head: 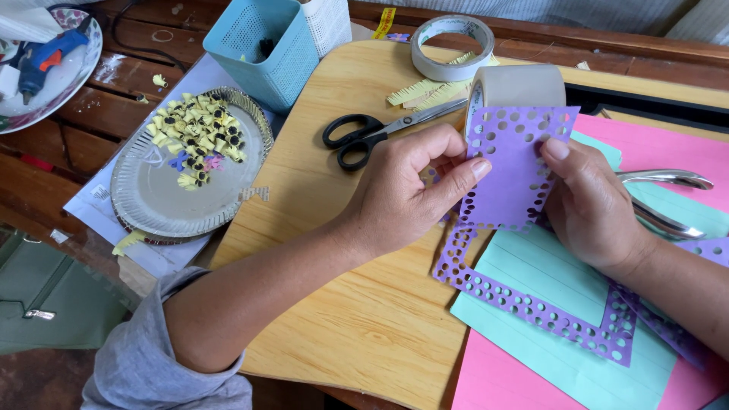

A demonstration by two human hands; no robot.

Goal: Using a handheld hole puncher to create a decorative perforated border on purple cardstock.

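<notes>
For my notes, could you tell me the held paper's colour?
Purple paper with punched round holes, in the head view.

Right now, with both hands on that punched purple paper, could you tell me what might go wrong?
The purple punched sheet looks flimsy; pinched between the left hand and right hand, its perforated edge could tear. The scissors lie open-bladed near the left hand. The metal punch sits close behind the right hand and might be knocked.

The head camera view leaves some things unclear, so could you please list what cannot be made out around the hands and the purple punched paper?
- Purple punched paper: its left and right edges lie under the left hand and right hand.
- Metal tool: its working end is hidden behind the right hand.
- Blue basket: top cut off by the frame edge; contents too dark to tell.
- Small pieces on the foil plate: too small to identify.
</notes>
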